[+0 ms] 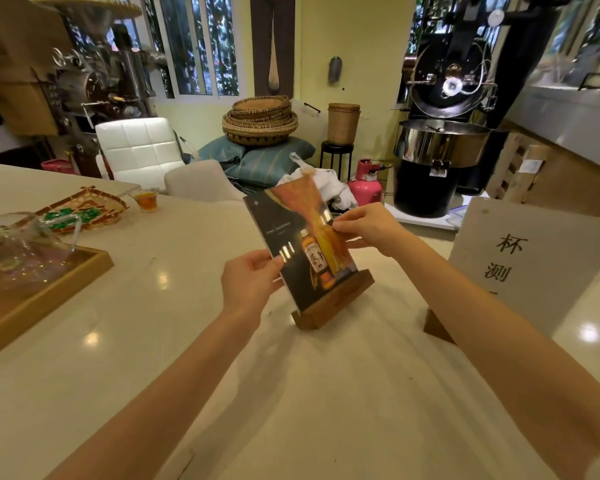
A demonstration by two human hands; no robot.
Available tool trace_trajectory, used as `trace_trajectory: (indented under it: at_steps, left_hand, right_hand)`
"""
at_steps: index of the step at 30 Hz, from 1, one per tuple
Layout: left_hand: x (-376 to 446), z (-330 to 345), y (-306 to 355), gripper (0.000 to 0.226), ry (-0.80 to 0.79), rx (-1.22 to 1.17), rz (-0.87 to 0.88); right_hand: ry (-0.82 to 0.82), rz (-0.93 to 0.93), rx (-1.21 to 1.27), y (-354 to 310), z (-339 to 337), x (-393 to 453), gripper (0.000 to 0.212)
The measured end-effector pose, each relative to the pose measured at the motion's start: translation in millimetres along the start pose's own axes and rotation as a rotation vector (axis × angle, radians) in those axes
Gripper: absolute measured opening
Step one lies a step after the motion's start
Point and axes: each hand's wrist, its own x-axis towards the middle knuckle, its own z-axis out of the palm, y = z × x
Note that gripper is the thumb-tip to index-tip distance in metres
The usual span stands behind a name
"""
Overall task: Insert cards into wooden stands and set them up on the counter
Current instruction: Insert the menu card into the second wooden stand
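Note:
A dark glossy card (297, 233) printed with a bottle and an orange drape stands tilted in a wooden stand (333, 303) on the white counter (291, 393). Its lower edge sits in the stand's slot. My left hand (252, 277) pinches the card's left edge low down. My right hand (368, 226) pinches its right edge higher up. At the right a white card (534, 265) with black characters stands in a second wooden stand (437, 329), partly hidden behind my right forearm.
On the left of the counter lie a wooden tray (45, 289) bearing a glass jug (18, 244), a woven basket (87, 209) and a small glass of tea (147, 199). Chairs, baskets and a black roaster (444, 133) stand beyond the counter's far edge.

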Motion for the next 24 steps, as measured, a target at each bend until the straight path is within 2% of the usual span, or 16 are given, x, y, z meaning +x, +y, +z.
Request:
trace_trajectory:
  at_steps: [2, 5, 9, 13, 19, 22, 24]
  left_hand:
    - [-3, 2, -1, 0.016, 0.031, 0.091, 0.130]
    - [-14, 3, -5, 0.018, 0.003, 0.193, 0.291]
    - [-28, 9, -11, 0.015, -0.010, 0.235, 0.372]
    - [-40, 15, -14, 0.015, 0.007, 0.273, 0.458]
    - [-44, 15, -14, 0.016, 0.018, 0.282, 0.511]
    - [-46, 13, -16, 0.023, -0.013, 0.272, 0.488]
    - [-47, 12, -19, 0.030, -0.079, 0.320, 0.459]
  right_hand:
    - [0.037, -0.016, 0.123, -1, -1, -10, 0.011]
    - [0.140, -0.067, 0.242, 6, 2, -28, 0.006]
    - [0.278, -0.132, 0.359, 19, 6, -51, 0.019]
    - [0.353, -0.161, 0.240, 19, 7, -67, 0.022]
    - [0.361, -0.164, 0.006, 22, 5, -95, 0.038]
    - [0.283, -0.245, -0.068, 27, -2, -128, 0.026]
    - [0.171, -0.276, -0.217, 34, -12, -154, 0.022]
